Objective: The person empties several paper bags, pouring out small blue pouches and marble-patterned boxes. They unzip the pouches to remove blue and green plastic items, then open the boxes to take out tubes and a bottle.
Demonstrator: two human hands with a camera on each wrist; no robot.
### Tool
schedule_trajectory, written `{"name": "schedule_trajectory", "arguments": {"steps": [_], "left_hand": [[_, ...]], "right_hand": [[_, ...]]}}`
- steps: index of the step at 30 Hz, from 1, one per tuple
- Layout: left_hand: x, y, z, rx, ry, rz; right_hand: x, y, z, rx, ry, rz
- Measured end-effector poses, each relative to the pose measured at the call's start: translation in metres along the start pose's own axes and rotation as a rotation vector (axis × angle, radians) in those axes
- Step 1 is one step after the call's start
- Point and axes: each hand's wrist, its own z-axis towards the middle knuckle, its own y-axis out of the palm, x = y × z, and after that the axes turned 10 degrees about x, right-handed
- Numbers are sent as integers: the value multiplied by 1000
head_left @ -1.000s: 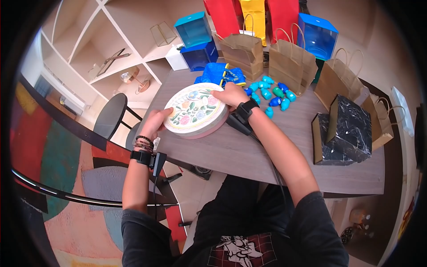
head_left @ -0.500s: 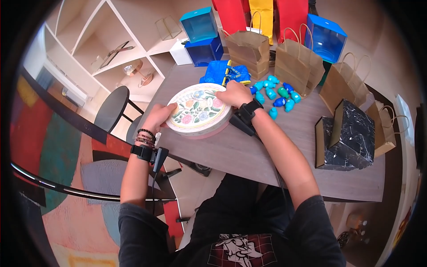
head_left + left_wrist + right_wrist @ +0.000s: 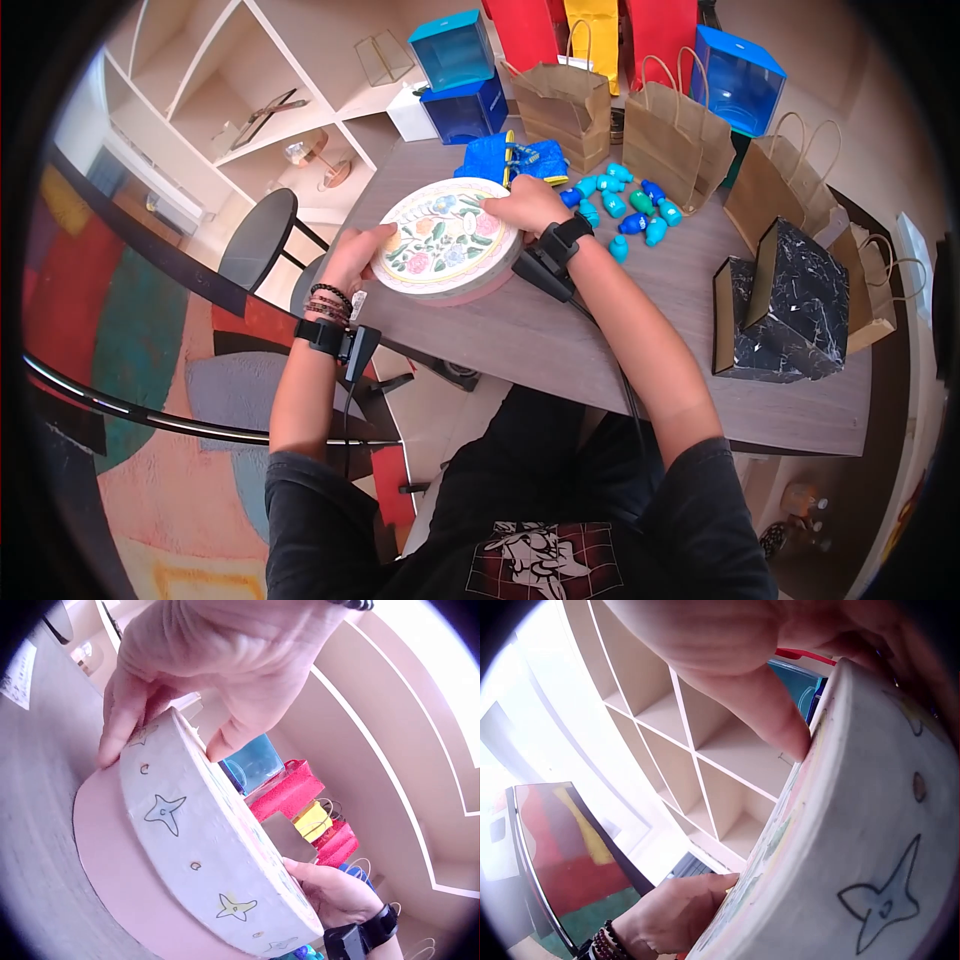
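Note:
A round box with a white, flower-painted lid (image 3: 440, 245) and a pink base (image 3: 120, 862) stands on the grey table's near left part. My left hand (image 3: 352, 262) grips the lid at its left side, thumb on the top edge and fingers down the rim. From the far right side my right hand (image 3: 535, 208) holds the same lid, its thumb pressed on the painted top. In the left wrist view, star-like figures mark the white rim, and a band of the pink base shows below it. The right hand's fingers behind the rim are partly hidden.
Behind the box lies a blue bag with yellow trim (image 3: 487, 158). Several small blue and teal pieces (image 3: 612, 203) are scattered right of it. Brown paper bags (image 3: 675, 140) line the back, black marbled boxes (image 3: 795, 300) the right. Left of the table is a round black stool (image 3: 258, 238).
The head view has shifted slightly, so the table's things appear a little further right. Both hands keep hold of the lid, with hardly any movement.

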Motion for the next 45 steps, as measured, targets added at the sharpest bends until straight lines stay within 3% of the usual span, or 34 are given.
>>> {"name": "schedule_trajectory", "arguments": {"steps": [15, 17, 24, 29, 36, 38, 45], "left_hand": [[-5, -1, 5, 70, 8, -19], [-3, -4, 6, 15, 18, 31], [-7, 6, 5, 87, 30, -47], [-16, -2, 15, -36, 26, -76], [-10, -7, 5, -27, -8, -128], [-3, -9, -5, -105, -47, -221], [10, -17, -21, -19, 47, -211]], "right_hand": [[3, 3, 6, -41, -22, 83], [3, 3, 7, -51, -18, 99], [9, 12, 11, -34, -7, 294], [6, 9, 6, 7, -38, 277], [-8, -4, -5, -43, 20, 154], [-6, -2, -3, -57, 29, 167], [-5, -6, 7, -130, 71, 356]]}}
